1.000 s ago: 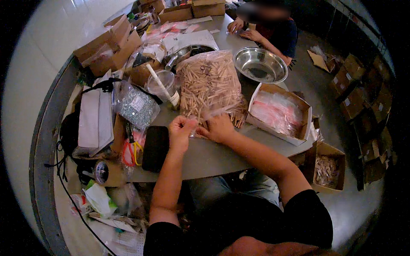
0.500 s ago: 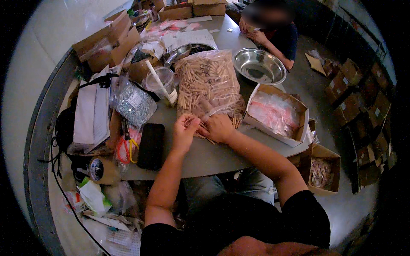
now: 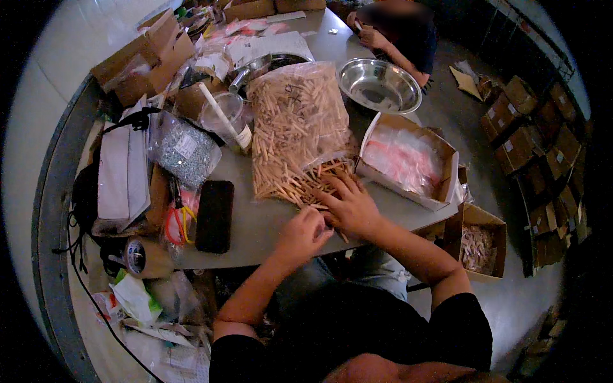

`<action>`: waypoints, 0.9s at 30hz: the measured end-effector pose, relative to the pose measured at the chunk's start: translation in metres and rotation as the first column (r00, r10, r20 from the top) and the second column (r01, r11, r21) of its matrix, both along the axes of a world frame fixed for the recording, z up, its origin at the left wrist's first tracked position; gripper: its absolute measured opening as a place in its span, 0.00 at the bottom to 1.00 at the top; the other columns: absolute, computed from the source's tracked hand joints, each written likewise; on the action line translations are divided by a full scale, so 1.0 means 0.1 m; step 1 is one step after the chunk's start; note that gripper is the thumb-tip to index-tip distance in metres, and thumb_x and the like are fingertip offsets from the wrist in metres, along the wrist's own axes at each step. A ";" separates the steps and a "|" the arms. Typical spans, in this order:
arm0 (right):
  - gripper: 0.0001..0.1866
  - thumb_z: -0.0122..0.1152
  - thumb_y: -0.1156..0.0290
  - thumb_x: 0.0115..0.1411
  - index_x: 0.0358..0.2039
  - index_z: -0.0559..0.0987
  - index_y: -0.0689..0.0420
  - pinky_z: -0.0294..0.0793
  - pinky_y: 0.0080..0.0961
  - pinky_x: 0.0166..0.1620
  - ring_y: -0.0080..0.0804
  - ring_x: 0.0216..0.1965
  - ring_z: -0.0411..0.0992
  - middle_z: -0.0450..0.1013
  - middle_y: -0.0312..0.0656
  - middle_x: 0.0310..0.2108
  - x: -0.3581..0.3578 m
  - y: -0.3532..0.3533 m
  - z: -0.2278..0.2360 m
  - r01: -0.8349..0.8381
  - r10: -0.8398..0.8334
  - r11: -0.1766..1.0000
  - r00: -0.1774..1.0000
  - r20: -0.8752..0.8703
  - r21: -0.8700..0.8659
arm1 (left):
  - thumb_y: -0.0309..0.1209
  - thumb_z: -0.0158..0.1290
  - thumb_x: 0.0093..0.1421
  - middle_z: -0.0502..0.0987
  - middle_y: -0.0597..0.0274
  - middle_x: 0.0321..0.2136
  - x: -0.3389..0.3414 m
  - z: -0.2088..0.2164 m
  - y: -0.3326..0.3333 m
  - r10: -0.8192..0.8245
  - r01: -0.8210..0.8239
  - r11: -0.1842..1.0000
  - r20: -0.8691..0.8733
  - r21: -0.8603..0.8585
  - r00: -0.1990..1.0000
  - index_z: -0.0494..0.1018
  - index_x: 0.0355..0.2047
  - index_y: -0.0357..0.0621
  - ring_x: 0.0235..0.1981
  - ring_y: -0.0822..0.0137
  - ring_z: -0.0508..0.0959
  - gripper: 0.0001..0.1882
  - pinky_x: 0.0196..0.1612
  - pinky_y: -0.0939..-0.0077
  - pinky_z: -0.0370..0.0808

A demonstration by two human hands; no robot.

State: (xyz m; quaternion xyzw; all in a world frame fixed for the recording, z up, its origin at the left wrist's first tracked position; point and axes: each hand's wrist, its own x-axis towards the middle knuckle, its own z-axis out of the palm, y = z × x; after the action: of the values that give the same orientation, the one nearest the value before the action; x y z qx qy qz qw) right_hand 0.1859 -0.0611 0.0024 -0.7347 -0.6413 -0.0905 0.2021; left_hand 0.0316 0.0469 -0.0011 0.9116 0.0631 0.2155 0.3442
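Observation:
A large clear plastic bag (image 3: 300,108) full of short wooden dowels lies on the table in front of me, its mouth toward me. Loose wooden dowels (image 3: 287,190) spill out at that near end. My right hand (image 3: 351,205) rests over the spilled dowels with its fingers spread, touching them. Just left of it and nearer to me, my left hand (image 3: 302,235) is closed, fingers curled inward. What it holds, if anything, is hidden by the fingers.
Right of the bag stand an open carton (image 3: 408,159) of clear, pink-marked plastic bags and a steel bowl (image 3: 380,86). On the left are a phone (image 3: 215,217), scissors (image 3: 181,223), a plastic cup (image 3: 227,121) and a bag of metal parts (image 3: 185,150). A co-worker (image 3: 399,45) sits beyond.
My left hand has moved right and nearer to me. My right hand has shifted right, its fingers now spreading over the dowels. More loose dowels show at the bag's mouth. The view has shifted slightly.

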 end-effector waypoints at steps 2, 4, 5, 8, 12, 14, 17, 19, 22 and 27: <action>0.21 0.61 0.56 0.54 0.48 0.74 0.46 0.61 0.50 0.58 0.53 0.58 0.58 0.62 0.46 0.56 0.00 -0.12 -0.05 0.054 -0.053 0.998 0.998 -0.020 0.025 | 0.35 0.61 0.51 0.69 0.55 0.33 -0.06 -0.09 -0.15 0.010 -0.009 0.999 -0.009 0.047 1.000 0.67 0.29 0.42 0.31 0.54 0.74 0.15 0.33 0.63 0.72; 0.20 0.62 0.57 0.53 0.45 0.75 0.48 0.62 0.49 0.56 0.53 0.55 0.60 0.62 0.47 0.55 0.02 -0.19 -0.14 0.080 -0.073 0.994 0.994 -0.081 0.076 | 0.37 0.62 0.50 0.68 0.55 0.35 -0.08 -0.15 -0.29 0.013 -0.013 0.997 0.003 0.076 1.000 0.67 0.29 0.42 0.34 0.53 0.73 0.16 0.34 0.62 0.72; 0.18 0.64 0.60 0.51 0.41 0.75 0.52 0.65 0.48 0.53 0.54 0.52 0.61 0.64 0.48 0.52 0.02 -0.21 -0.12 0.083 -0.072 0.988 0.994 -0.085 0.128 | 0.38 0.62 0.50 0.68 0.55 0.36 -0.08 -0.17 -0.38 0.010 -0.012 0.997 0.020 0.082 1.000 0.67 0.29 0.42 0.34 0.53 0.73 0.17 0.34 0.62 0.72; 0.19 0.65 0.62 0.50 0.41 0.74 0.55 0.66 0.47 0.52 0.55 0.51 0.62 0.65 0.49 0.50 0.01 -0.28 -0.11 0.171 -0.150 0.975 0.978 -0.144 0.142 | 0.40 0.62 0.49 0.67 0.54 0.39 0.05 -0.12 -0.58 0.038 -0.040 0.990 0.021 0.138 0.999 0.67 0.32 0.41 0.35 0.52 0.73 0.20 0.36 0.62 0.72; 0.26 0.66 0.64 0.50 0.49 0.71 0.57 0.62 0.46 0.55 0.56 0.51 0.62 0.64 0.51 0.51 0.00 -0.41 -0.11 0.231 -0.203 0.962 0.962 -0.184 0.148 | 0.37 0.63 0.48 0.68 0.52 0.38 0.17 -0.10 -0.60 0.078 -0.079 0.994 0.012 0.070 0.997 0.68 0.32 0.39 0.36 0.51 0.73 0.19 0.37 0.62 0.72; 0.30 0.66 0.60 0.51 0.53 0.69 0.55 0.61 0.48 0.57 0.58 0.53 0.60 0.63 0.52 0.53 0.04 -0.51 -0.11 0.236 -0.206 0.968 0.942 -0.266 0.087 | 0.34 0.64 0.47 0.68 0.51 0.38 0.18 -0.17 -0.53 0.087 -0.087 0.996 0.005 0.001 0.996 0.67 0.31 0.39 0.36 0.51 0.73 0.18 0.38 0.61 0.72; 0.35 0.64 0.53 0.52 0.59 0.66 0.51 0.58 0.53 0.59 0.59 0.58 0.55 0.58 0.51 0.59 0.02 -0.55 -0.07 0.257 -0.251 0.966 0.929 -0.272 -0.014 | 0.28 0.64 0.46 0.68 0.52 0.38 0.14 -0.13 -0.44 0.209 -0.210 0.976 0.034 0.061 0.977 0.68 0.29 0.39 0.37 0.50 0.73 0.16 0.38 0.61 0.72; 0.39 0.61 0.48 0.52 0.62 0.63 0.48 0.54 0.56 0.61 0.60 0.62 0.52 0.54 0.48 0.63 -0.04 -0.52 0.04 0.225 -0.237 0.970 0.956 -0.175 -0.090 | 0.27 0.62 0.48 0.69 0.52 0.40 0.10 -0.19 -0.37 0.289 -0.290 0.957 0.041 0.028 0.957 0.69 0.31 0.38 0.38 0.50 0.74 0.14 0.39 0.61 0.72; 0.42 0.57 0.41 0.53 0.65 0.59 0.43 0.47 0.61 0.62 0.58 0.66 0.46 0.49 0.44 0.67 -0.13 -0.40 0.15 0.156 -0.164 0.967 0.986 -0.021 -0.203 | 0.26 0.61 0.49 0.70 0.51 0.42 0.02 -0.14 -0.26 0.279 -0.289 0.955 0.124 0.070 0.952 0.69 0.32 0.37 0.38 0.50 0.75 0.13 0.40 0.60 0.73; 0.44 0.55 0.39 0.53 0.65 0.58 0.46 0.40 0.61 0.64 0.53 0.68 0.43 0.48 0.40 0.68 -0.09 -0.33 -0.04 0.226 -0.235 0.959 0.971 -0.036 -0.170 | 0.25 0.58 0.52 0.71 0.49 0.44 -0.03 -0.14 -0.22 0.255 -0.257 0.963 0.034 0.079 0.966 0.70 0.32 0.36 0.38 0.48 0.75 0.10 0.41 0.61 0.73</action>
State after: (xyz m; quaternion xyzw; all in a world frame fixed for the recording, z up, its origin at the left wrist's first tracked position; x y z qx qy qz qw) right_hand 0.1767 -0.0938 -0.0013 -0.8208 -0.5506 -0.0399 0.1466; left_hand 0.0290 0.0246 -0.0148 0.9068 0.1674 0.2712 0.2761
